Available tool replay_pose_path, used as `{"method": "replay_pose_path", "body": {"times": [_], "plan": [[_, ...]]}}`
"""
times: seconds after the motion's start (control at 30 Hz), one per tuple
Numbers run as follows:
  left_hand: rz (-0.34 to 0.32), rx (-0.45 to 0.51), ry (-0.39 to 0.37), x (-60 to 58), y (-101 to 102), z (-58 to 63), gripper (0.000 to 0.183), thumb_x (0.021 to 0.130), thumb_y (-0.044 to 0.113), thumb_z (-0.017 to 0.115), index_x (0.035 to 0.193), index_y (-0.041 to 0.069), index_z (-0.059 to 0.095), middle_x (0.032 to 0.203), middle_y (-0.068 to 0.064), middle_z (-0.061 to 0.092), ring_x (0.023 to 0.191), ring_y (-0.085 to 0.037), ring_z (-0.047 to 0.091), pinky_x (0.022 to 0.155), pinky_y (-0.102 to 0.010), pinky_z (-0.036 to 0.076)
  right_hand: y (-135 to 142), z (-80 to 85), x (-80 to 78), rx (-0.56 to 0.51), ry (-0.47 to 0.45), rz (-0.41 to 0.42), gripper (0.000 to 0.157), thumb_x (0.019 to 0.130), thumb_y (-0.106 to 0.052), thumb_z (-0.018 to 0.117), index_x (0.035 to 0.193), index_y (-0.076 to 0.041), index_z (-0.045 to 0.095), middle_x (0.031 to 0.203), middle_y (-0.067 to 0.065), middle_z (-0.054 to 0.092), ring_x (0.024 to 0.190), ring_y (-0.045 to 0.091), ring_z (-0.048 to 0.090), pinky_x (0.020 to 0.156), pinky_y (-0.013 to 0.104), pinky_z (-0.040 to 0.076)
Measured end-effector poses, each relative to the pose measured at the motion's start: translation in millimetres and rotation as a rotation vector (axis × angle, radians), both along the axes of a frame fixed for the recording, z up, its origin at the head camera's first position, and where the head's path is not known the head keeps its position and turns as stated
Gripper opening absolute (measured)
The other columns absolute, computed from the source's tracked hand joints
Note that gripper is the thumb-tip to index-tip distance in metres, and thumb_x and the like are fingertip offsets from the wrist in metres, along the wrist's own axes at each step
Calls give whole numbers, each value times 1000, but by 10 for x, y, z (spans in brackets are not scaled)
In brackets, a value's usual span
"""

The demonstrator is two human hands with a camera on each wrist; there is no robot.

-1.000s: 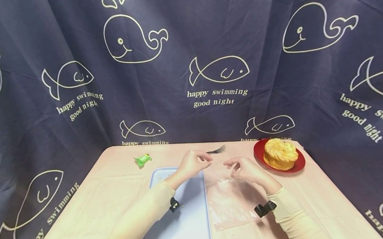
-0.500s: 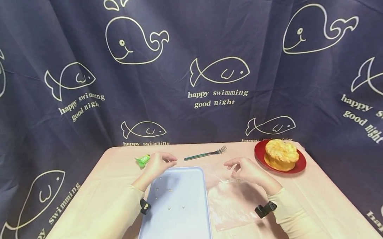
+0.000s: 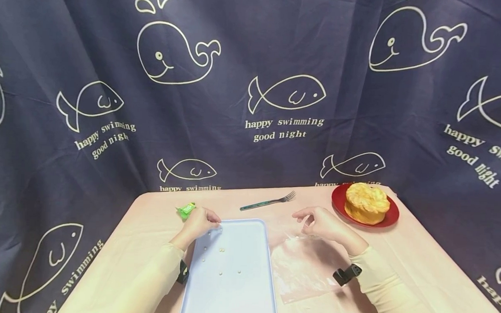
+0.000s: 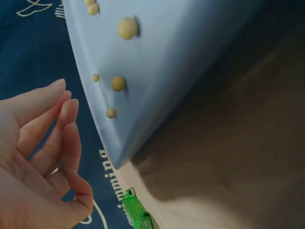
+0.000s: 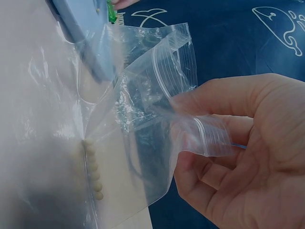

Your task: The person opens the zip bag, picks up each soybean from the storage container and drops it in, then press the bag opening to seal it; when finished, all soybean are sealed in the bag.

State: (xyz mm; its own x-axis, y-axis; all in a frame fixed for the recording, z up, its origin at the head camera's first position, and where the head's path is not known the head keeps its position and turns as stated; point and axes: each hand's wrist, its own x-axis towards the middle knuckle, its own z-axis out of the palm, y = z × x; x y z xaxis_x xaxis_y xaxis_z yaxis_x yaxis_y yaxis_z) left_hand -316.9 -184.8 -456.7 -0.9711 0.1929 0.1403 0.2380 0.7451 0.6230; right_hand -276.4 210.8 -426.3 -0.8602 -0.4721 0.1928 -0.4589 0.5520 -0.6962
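My left hand hovers at the far left corner of the light blue tray. In the left wrist view its fingers are loosely bent, thumb near the index fingertip, with nothing between them. Several small cream-coloured round beads lie on the tray. To the tray's right, my right hand pinches the upper edge of a clear zip bag between thumb and fingers. Its mouth gapes, as the right wrist view shows, and a row of similar beads sits along the bottom fold.
A small green wrapped packet lies just beyond my left hand. Behind the tray is a fork with a dark green handle. At the back right, a red plate bears a round golden bread. Dark curtains surround the table.
My left hand has left the bag's mouth beside the right hand, swung left across the tray and come down toward its far left corner. The right hand holds the bag in the same place.
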Motion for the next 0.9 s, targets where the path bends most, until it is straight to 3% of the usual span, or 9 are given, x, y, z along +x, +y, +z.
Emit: {"method": "replay_pose_path", "body": {"times": [0.17, 0.67, 0.9], "plan": [[-13, -37, -31, -13, 19, -13, 10, 77, 6, 85, 83, 11, 79, 80, -1, 76, 70, -13, 66, 67, -32, 55, 15, 2, -14, 5, 16, 3, 42, 77, 7, 71, 118, 6, 70, 97, 10, 70, 75, 15, 63, 62, 26, 53], [-55, -160, -5, -68, 80, -119, 14, 75, 6, 85, 73, 16, 76, 74, 8, 73, 71, -10, 62, 71, -35, 51, 17, -8, -19, 4, 6, 5, 42, 76, 7, 70, 118, 4, 71, 96, 7, 70, 76, 18, 63, 59, 27, 52], [-61, -119, 4, -61, 100, -78, 13, 77, 5, 83, 73, 14, 75, 74, 7, 72, 67, -9, 61, 67, -32, 51, 14, 5, -14, 2, -7, -2, 43, 75, 7, 69, 118, 4, 71, 96, 7, 69, 74, 17, 63, 56, 27, 51]]}}
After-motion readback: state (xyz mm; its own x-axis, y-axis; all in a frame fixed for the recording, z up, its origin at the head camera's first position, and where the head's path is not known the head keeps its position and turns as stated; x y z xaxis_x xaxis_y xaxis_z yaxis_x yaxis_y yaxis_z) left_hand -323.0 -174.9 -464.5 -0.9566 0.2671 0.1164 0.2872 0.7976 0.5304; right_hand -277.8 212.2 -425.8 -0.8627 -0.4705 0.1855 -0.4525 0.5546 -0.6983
